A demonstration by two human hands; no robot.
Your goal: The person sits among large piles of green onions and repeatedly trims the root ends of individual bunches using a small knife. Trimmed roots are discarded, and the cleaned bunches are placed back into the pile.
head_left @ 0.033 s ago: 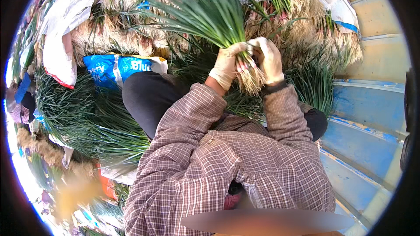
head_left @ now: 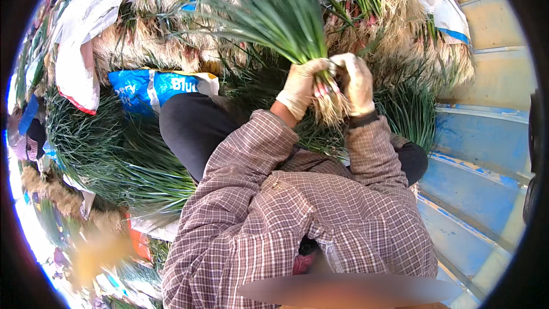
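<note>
My left hand (head_left: 298, 87), in a pale glove, is wrapped round a bunch of green onions (head_left: 294, 34) just above the pinkish bulbs. The long green leaves fan up and to the left, slightly blurred, and the whitish roots (head_left: 331, 109) hang down between my hands. On the right side of the bunch is my right hand (head_left: 358, 84), also gloved. Its fingers are curled and closed against the stems beside my left thumb; what they pinch is hidden.
Piled onion bunches with dry roots (head_left: 400, 40) lie beyond my hands. More green leaves (head_left: 143, 166) spread at left. A blue bag (head_left: 137, 88) lies by my left knee (head_left: 191, 129), and a white sack (head_left: 91, 17) drapes far left. A blue and yellowish ribbed metal wall (head_left: 474, 137) stands at right.
Both hands and the bunch have shifted slightly right and down. My right hand stays closed beside the stems, and my left keeps its hold.
</note>
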